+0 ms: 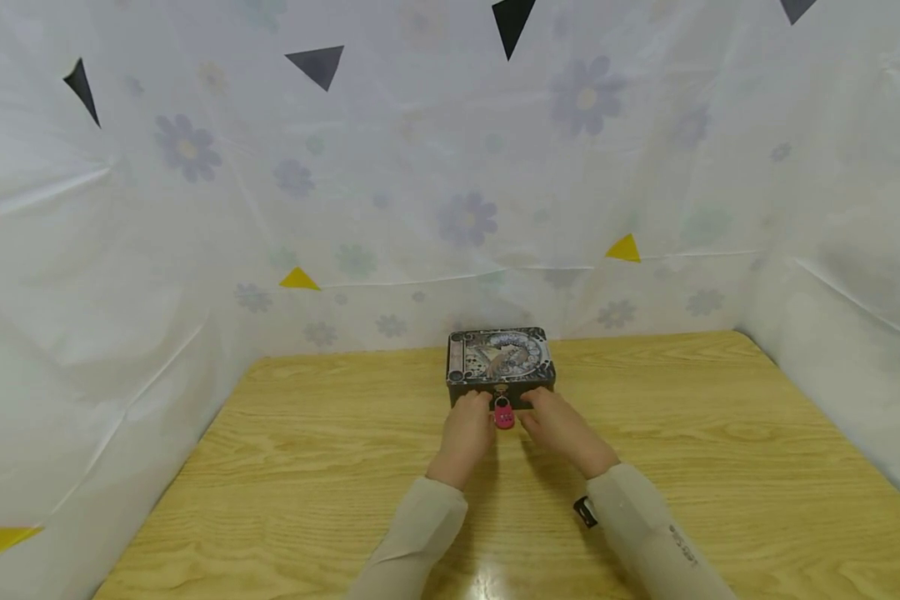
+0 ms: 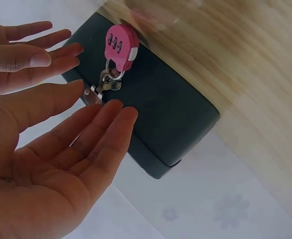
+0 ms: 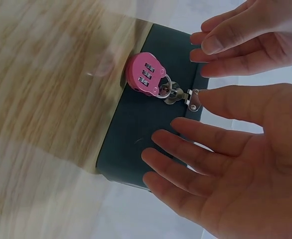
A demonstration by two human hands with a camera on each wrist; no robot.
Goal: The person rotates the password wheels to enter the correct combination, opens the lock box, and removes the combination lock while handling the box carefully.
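A dark box (image 1: 501, 358) with a printed picture on its lid stands at the table's back edge. From the metal clasp (image 3: 175, 94) on its front hangs a small pink combination padlock (image 3: 146, 73) with three number dials, its shackle passed through the clasp. My left hand (image 1: 468, 427) is at the box's front, left of the padlock, fingers loosely extended. On the other side of the padlock is my right hand (image 1: 564, 425), its fingers spread and slightly bent. Neither hand holds anything; whether fingertips touch the box is hard to tell.
The wooden table (image 1: 307, 467) extends to both sides of the box. A white flowered sheet (image 1: 390, 208) hangs behind it and at the sides. Beside the right sleeve a small black-and-white object (image 1: 586, 512) shows, partly covered.
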